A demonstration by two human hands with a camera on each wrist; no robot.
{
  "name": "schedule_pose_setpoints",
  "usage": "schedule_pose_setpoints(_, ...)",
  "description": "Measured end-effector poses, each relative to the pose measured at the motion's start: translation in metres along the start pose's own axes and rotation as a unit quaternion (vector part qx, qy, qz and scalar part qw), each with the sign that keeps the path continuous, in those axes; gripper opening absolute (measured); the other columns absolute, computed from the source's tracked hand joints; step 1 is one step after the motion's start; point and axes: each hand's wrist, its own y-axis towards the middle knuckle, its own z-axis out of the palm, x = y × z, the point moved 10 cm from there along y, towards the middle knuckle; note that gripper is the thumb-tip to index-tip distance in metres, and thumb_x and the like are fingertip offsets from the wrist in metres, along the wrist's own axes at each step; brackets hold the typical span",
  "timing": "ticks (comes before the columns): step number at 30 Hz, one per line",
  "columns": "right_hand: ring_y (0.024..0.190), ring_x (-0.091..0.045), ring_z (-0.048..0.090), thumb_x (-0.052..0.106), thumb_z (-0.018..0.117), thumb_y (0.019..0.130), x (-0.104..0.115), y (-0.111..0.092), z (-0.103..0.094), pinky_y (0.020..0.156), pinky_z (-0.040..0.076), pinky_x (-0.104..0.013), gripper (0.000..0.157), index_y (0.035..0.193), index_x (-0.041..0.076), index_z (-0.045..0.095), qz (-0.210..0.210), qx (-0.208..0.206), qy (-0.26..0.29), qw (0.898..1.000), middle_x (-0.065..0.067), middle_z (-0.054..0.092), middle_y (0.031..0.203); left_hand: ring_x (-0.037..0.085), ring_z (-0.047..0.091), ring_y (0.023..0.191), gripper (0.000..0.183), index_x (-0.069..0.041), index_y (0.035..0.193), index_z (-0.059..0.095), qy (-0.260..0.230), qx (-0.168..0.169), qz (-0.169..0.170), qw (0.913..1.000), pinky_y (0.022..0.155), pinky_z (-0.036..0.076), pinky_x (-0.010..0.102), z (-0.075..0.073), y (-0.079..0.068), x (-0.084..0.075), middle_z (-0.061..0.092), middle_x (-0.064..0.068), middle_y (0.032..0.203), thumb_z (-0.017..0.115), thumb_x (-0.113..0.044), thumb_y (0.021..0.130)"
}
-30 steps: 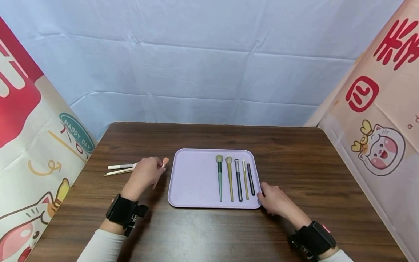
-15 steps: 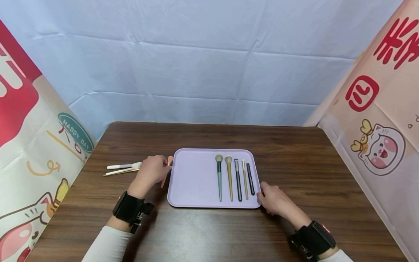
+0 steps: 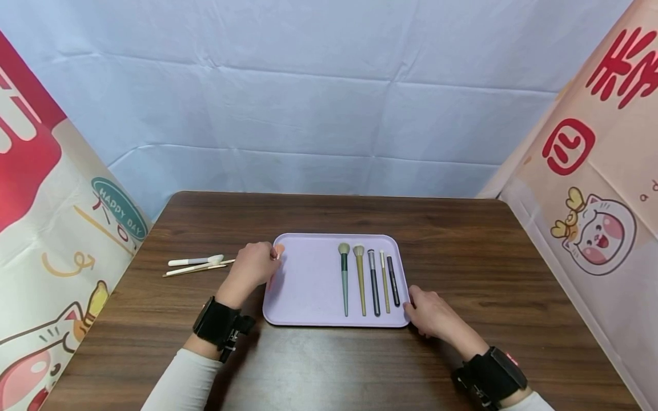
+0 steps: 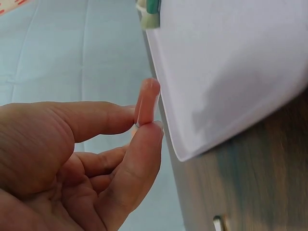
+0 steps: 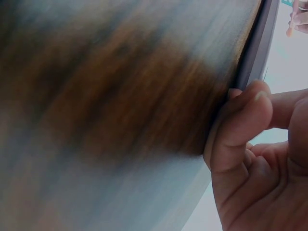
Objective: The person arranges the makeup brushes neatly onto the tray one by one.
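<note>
My left hand [image 3: 253, 267] pinches a pink makeup brush [image 3: 279, 250] between thumb and fingers, over the left rim of the lilac tray [image 3: 308, 285]. In the left wrist view the brush's pink handle [image 4: 147, 103] points toward the camera, its far part hidden by the fingertips. At the tray's near right corner my right hand [image 3: 432, 313] grips the rim, with curled fingers [image 5: 243, 120] against the edge in the right wrist view. Several brushes lie side by side on the tray's right half, among them a green brush [image 3: 345, 279] and a short black brush [image 3: 393, 281].
Left of the tray on the brown table [image 3: 329, 365], a white-handled brush [image 3: 187, 262] and thin pale brushes [image 3: 197, 268] lie close together. A pale blue cloth [image 3: 329, 114] hangs behind the table, and printed sheets [image 3: 586, 240] flank it.
My left hand has moved right with the pink brush, from the table beside the tray to over its left rim. More of the pale brushes shows behind it. The right hand stays put.
</note>
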Motion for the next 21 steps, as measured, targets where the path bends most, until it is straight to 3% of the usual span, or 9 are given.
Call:
schedule_pose_setpoints(4,0.049,-0.018,0.055,0.013,0.052,0.102,-0.001,0.001,0.0,0.045,0.045,-0.033,0.009,0.101,0.004,0.055,0.005,0.0,0.0,1.0,-0.007,0.055,0.066,0.018,0.046,0.059,0.033,-0.012,0.065,0.054,0.003,0.001,0.0,1.0,0.059,0.034,0.03,0.002,0.003,-0.005,0.047,-0.001,0.06,0.064,-0.02,0.096)
schedule_pose_setpoints(9,0.048,-0.018,0.055,0.013,0.053,0.101,-0.002,0.002,0.0,0.045,0.045,-0.033,0.01,0.102,0.004,0.055,0.009,-0.001,-0.002,1.0,-0.007,0.055,0.066,0.018,0.046,0.058,0.039,-0.014,0.059,0.053,0.002,0.003,-0.003,1.0,0.057,0.033,0.03,0.007,0.005,-0.01,0.048,-0.002,0.056,0.065,-0.02,0.096)
schedule_pose_setpoints(21,0.049,-0.018,0.055,0.014,0.053,0.102,-0.002,0.002,0.0,0.045,0.046,-0.033,0.009,0.102,0.005,0.055,0.007,-0.004,0.001,1.0,-0.007,0.054,0.069,0.02,0.053,0.061,0.031,-0.014,0.063,0.062,0.012,0.005,0.006,0.9999,0.06,0.039,0.031,0.017,0.009,-0.023,0.058,-0.001,0.062,0.068,-0.021,0.093)
